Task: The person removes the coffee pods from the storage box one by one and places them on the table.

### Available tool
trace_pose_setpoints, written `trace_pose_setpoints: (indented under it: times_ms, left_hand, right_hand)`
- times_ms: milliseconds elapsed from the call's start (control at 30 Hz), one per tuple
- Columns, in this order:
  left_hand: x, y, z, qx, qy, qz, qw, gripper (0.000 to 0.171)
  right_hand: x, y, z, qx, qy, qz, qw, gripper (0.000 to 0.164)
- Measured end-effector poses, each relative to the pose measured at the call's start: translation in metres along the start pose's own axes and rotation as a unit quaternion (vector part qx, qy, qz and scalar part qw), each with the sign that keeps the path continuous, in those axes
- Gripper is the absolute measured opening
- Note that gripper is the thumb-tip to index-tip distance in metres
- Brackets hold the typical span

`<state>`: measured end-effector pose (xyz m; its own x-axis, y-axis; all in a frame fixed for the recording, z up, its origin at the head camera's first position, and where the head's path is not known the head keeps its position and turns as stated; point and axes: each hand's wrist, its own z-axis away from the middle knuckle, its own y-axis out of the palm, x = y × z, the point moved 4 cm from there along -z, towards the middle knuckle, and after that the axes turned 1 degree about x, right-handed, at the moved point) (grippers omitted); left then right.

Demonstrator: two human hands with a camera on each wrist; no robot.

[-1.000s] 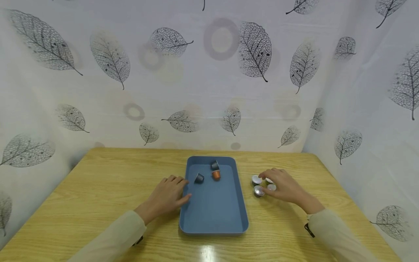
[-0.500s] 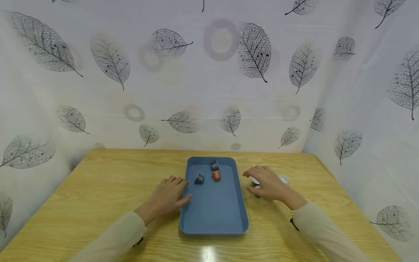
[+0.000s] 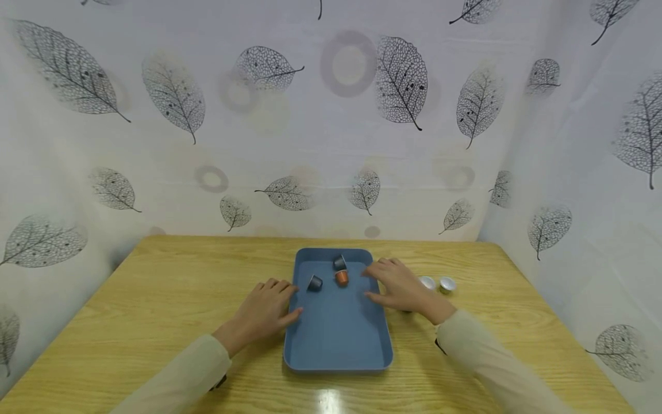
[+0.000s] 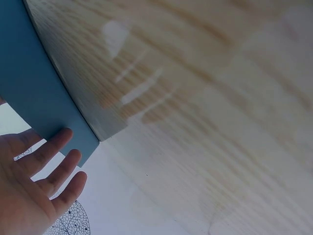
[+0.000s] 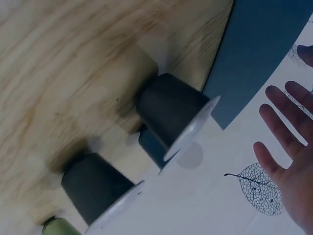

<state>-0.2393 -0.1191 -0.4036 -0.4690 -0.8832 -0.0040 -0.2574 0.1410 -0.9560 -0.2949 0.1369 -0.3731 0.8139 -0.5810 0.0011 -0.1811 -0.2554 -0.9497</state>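
A blue tray lies on the table with three coffee capsules in it: a dark one at left, another dark one at the back and an orange one close in front of that. At the tray's left rim rests my left hand, fingers loosely spread. My right hand reaches over the right rim, fingers and thumb apart, with nothing seen between them. The right wrist view shows several capsules standing lids up on the table, including a black one, a second dark one and a green one.
White-lidded capsules stand right of the tray, partly hidden by the right hand and forearm in the head view. The wooden table ends at a leaf-patterned curtain behind and on both sides.
My right hand has moved left, from over the capsules on the table to above the tray's right rim, uncovering lids behind it. The left hand and the three capsules in the tray stay put.
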Motion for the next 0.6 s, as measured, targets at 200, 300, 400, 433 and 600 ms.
trace_pose_setpoints:
  times_ms: [200, 300, 400, 433, 600]
  left_hand:
    - [-0.001, -0.001, 0.0, 0.003, -0.001, -0.001, 1.0, 0.048]
    - [-0.001, -0.001, 0.0, 0.004, -0.002, -0.002, 1.0, 0.048]
    - [-0.001, 0.0, 0.0, 0.003, -0.001, -0.002, 1.0, 0.048]
    - [-0.001, -0.001, 0.0, 0.002, -0.001, -0.002, 1.0, 0.048]
    - [-0.001, -0.001, 0.0, 0.0, 0.0, -0.004, 1.0, 0.048]
  right_hand:
    - [0.0, 0.009, -0.009, 0.014, 0.01, 0.0, 1.0, 0.037]
    - [0.0, 0.014, -0.014, 0.008, 0.008, 0.001, 1.0, 0.036]
    - [0.0, 0.018, -0.018, -0.001, 0.005, 0.006, 1.0, 0.037]
    - [0.0, 0.019, -0.019, -0.003, 0.004, 0.006, 1.0, 0.037]
    - [0.0, 0.022, -0.025, 0.002, 0.013, 0.007, 1.0, 0.037]
